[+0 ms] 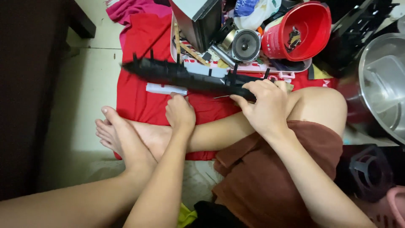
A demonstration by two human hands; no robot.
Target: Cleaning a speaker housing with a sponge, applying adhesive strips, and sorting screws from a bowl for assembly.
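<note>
My right hand (265,105) grips the right end of a long black plastic panel (185,76) with tabs along its edge, holding it slanted above a red cloth (143,101). A thin metal tool tip (221,97) pokes out beside its fingers. My left hand (179,113) is closed, knuckles up, just below the panel's middle, its fingertips touching a small white plastic piece (166,89) lying on the cloth. Whether it holds anything is hidden. My crossed bare legs and feet lie under both forearms.
Behind the panel sit a round speaker (246,45), a red plastic bucket (301,29) with small parts, a dark box (198,19) and a plastic bag. A large steel pot (382,80) stands at right, a dark cabinet (29,84) at left.
</note>
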